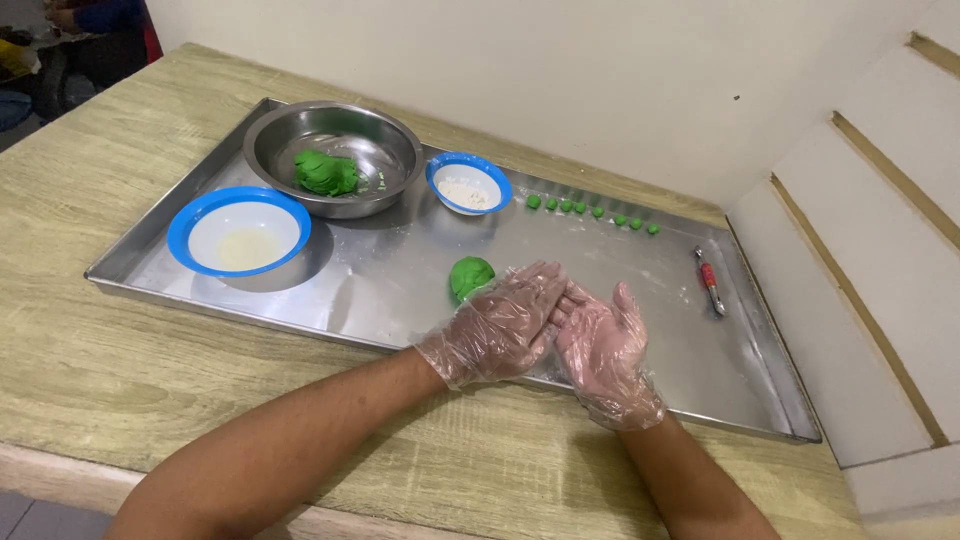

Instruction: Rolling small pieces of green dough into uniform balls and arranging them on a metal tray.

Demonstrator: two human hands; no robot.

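Both hands are wearing thin clear plastic gloves and are meeting palm to palm just below the middle of the frame, over the near part of a long steel tray point(400, 300). The left hand point(497, 330) is lying flat on top, fingers stretched out toward the right of the frame; the right hand point(603, 350) is sitting beneath it, palm up and open, fingers pointing toward the top of the frame. Whether anything is lying pressed between the palms cannot be told.

A green dough ball point(471, 276) is resting on the tray just above and to the left of the left hand's fingers, close to them, though contact cannot be made out. It is roundish, so it is showing no clear long axis and pointing no particular way.

In the upper left of the frame a steel bowl point(332, 158) is holding a larger lump of green dough point(326, 173). A blue-rimmed bowl point(239, 231) with a pale liquid is sitting at the left, and a smaller blue-rimmed bowl point(469, 183) with white powder is standing right of the steel bowl. A row of small green dough pellets point(592, 211) is running from upper centre down toward the right. A small red-handled tool point(710, 281) is lying at the right of the tray, its length running roughly top to bottom. The tray is resting on a pale wood-grain table point(120, 370).
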